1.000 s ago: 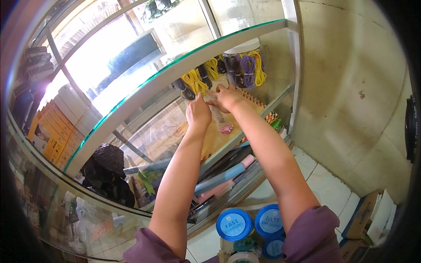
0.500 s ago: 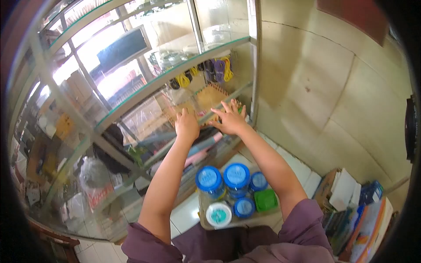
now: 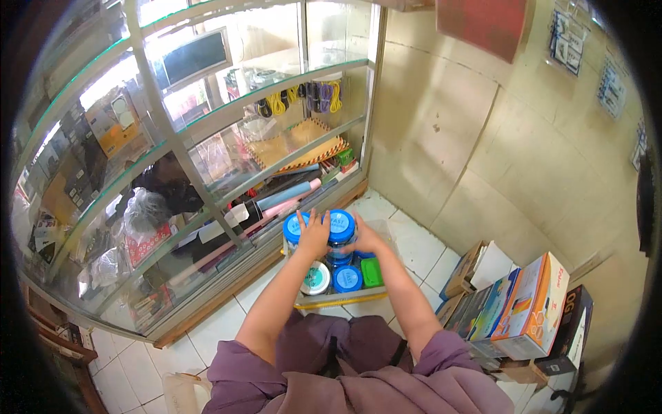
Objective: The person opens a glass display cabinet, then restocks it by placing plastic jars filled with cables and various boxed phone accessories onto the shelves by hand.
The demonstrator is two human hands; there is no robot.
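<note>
Both hands are at a tray [image 3: 338, 300] of lidded jars on the floor. My left hand [image 3: 314, 236], fingers spread, lies over the gap between a blue-lidded jar [image 3: 292, 228] and a second, taller blue-lidded jar [image 3: 340, 224]. My right hand [image 3: 365, 238] is at the right side of the taller jar; its fingers are blurred, and whether they grip cannot be made out. Nearer in the tray stand a white-lidded jar [image 3: 317, 277], another blue-lidded jar [image 3: 347, 279] and a green-lidded container [image 3: 372, 272].
A glass display case [image 3: 227, 200] fills the left, with bundled yellow and purple cables [image 3: 324, 97], a brown envelope [image 3: 293, 145] and rolled tubes [image 3: 286, 196] inside. Boxes [image 3: 524, 307] stand at the right by the wall [image 3: 441, 131]. Small packets [image 3: 569, 41] hang at the upper right.
Both hands have left the hanging cables inside the case and come down to the jars in the tray. The view has shifted down and back, showing more floor and boxes.
</note>
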